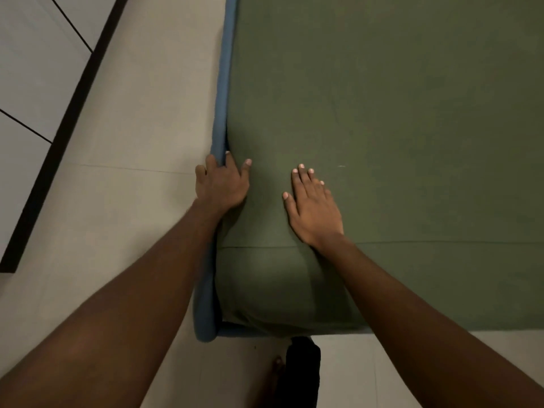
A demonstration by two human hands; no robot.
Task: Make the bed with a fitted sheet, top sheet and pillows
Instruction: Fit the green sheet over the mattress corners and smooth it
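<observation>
fitted sheet [382, 113] on and smooth, near corner covered inside blue frame [225, 83]. left hand [222, 184] curled over the frame rim, one finger in the gap, tucking. right hand [313, 210] flat on sheet beside frame, grasping nothing. top sheet, pillows left.

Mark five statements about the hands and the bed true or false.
1. The right hand lies flat on the green sheet. True.
2. The left hand rests on the floor. False: it is at the sheet's side edge, fingers over the blue frame.
3. A pillow lies on the sheet. False: none is in view.
4. The sheet is pulled down over the near corner. True.
5. The sheet is white. False: it is green.
</observation>
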